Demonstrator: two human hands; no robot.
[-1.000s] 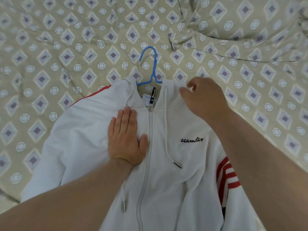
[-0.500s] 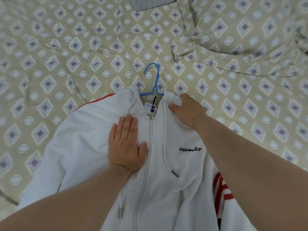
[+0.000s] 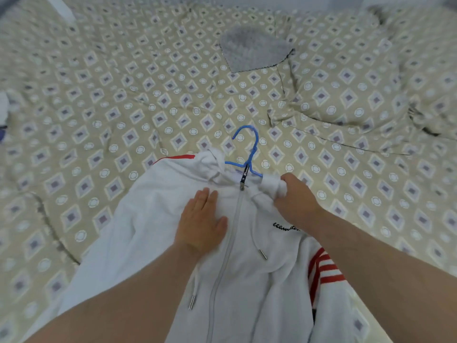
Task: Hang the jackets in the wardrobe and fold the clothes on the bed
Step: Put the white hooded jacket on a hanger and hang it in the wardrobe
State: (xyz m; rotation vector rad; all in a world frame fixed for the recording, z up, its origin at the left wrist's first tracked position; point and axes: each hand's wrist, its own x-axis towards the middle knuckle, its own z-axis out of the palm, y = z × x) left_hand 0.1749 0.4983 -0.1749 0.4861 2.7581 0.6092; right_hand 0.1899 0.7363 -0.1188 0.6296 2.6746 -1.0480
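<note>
Head view: your left hand lay flat, fingers straight, pressing the white red-striped zip-up hooded jacket beside its zipper. Your right hand gripped bunched collar fabric next to the blue plastic hanger in the neck. The jacket lay front-up on the beige diamond-patterned bedsheet.

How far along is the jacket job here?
Done: blue hanger sits in the neck of the zipped white jacket, hook out. In hand: left hand presses the chest flat, right hand grips the collar. Left: lifting it off the bed, hanging it; no wardrobe in view.
</note>
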